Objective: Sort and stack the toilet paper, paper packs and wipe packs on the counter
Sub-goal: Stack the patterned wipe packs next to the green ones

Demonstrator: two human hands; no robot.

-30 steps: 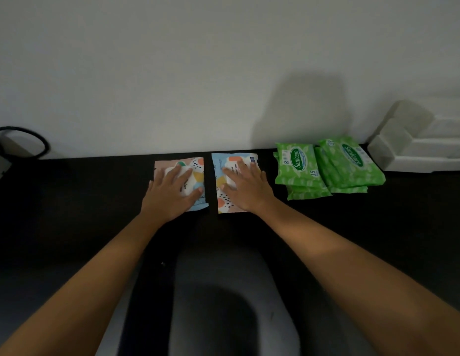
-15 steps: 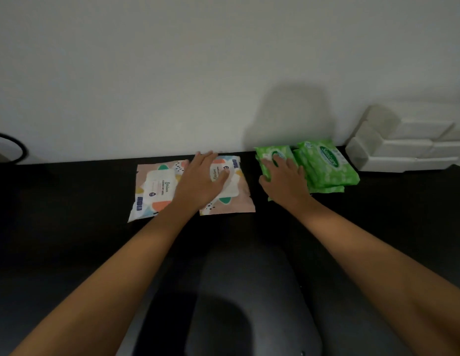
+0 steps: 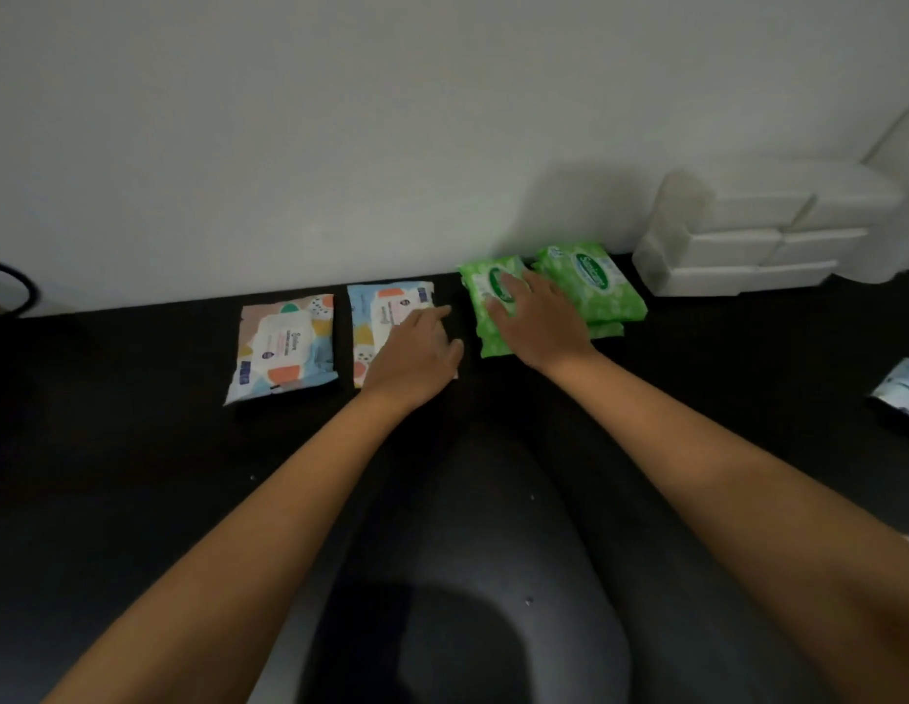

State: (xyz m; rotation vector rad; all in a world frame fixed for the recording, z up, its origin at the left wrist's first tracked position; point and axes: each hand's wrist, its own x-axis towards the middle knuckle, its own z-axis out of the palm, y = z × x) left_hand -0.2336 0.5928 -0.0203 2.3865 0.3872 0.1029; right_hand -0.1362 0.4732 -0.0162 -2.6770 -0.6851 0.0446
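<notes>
The one head-worn camera looks forward and down from above the near edge of the dark desk [image 3: 117, 449], facing the white wall [image 3: 341, 119] behind it. It sits within arm's length of that wall: both forearms [image 3: 269, 505] enter from the lower corners, and the wide-angle lens bows the desk's far edge.

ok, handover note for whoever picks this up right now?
Left hand: open, resting on the right patterned wipe pack.
Right hand: open, flat on the left green wipe pack.
Left patterned wipe pack lies apart alongside; green pile sits just beyond; white paper packs stacked by the wall.
Done: kinds grouped.
To do: probably stack the patterned pair, merge greens, fetch the blue-white pack at far right.
</notes>
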